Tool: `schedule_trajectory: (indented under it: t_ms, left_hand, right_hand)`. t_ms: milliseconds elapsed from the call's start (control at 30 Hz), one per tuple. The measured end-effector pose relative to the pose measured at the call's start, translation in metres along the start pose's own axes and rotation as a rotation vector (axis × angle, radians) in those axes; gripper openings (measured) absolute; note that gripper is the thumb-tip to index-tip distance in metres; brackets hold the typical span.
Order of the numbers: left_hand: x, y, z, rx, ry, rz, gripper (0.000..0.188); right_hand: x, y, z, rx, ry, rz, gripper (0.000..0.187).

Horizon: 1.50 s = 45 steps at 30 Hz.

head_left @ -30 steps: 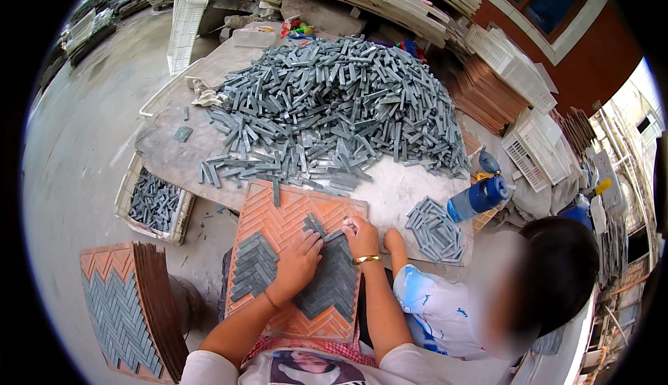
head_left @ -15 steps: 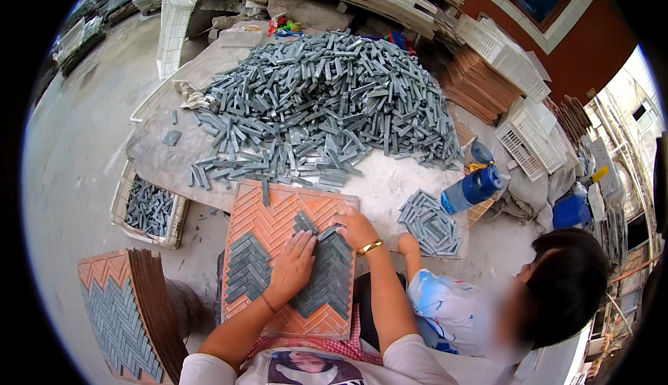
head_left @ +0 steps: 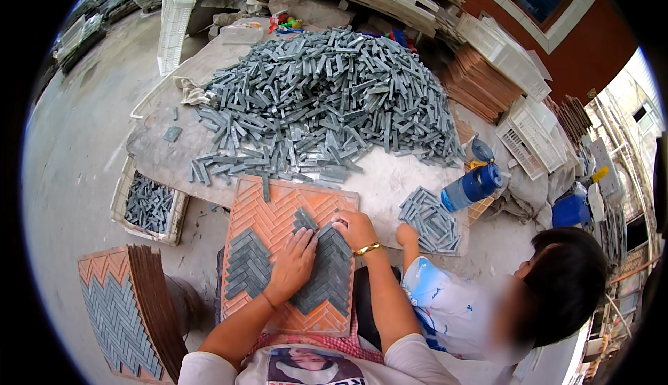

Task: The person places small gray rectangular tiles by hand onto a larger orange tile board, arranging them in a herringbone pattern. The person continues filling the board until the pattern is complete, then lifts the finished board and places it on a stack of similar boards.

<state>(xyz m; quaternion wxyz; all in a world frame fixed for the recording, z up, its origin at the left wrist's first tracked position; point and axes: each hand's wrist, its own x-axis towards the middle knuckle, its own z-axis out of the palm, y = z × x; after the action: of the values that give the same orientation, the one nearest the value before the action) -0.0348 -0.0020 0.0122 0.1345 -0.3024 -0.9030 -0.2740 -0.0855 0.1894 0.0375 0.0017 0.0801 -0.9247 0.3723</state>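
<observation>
An orange tray (head_left: 278, 193) with a zigzag grid of slots lies in front of me. Dark grey stone strips (head_left: 248, 261) fill part of it in a herringbone pattern. Flat on these strips rests my left hand (head_left: 293, 263), open, its fingers stretched out. My right hand (head_left: 356, 232), with a gold bangle, is at the upper right edge of the laid strips. Its fingers are bent and pinched at a grey strip there, mostly hidden by the fingertips. One loose strip (head_left: 266, 189) lies across the tray's far edge.
A large heap of grey strips (head_left: 334, 99) covers the table (head_left: 149, 152). Right of the tray are a small pile of strips (head_left: 428, 221), a blue bottle (head_left: 473, 186) and a child (head_left: 452, 308) reaching in. Left stand a strip-filled crate (head_left: 177, 225) and stacked trays (head_left: 125, 315).
My right hand has shifted slightly at the edge of the laid strips. My left hand stays on the tray almost unmoved. The child's hand moved slightly.
</observation>
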Motion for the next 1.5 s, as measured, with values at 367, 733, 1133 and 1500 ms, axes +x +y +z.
schedule_trajectory:
  t_ms: [367,733,1133,1500]
  left_hand:
    - [-0.002,-0.003,0.000,-0.073,0.075,-0.062,0.030]
    - [-0.004,-0.005,0.000,-0.168,0.139,-0.137,0.025]
    - [-0.002,-0.004,-0.001,-0.177,0.131,-0.143,0.026]
    - [-0.002,-0.004,-0.001,-0.171,0.102,-0.140,0.023]
  right_hand:
    - [-0.003,0.008,0.016,-0.189,0.018,-0.237,0.013]
    - [-0.005,0.007,0.000,-0.180,0.020,-0.464,0.014]
    - [-0.040,-0.017,-0.004,1.665,-0.130,0.334,0.025]
    - [-0.033,-0.011,-0.011,1.029,0.017,0.324,0.020]
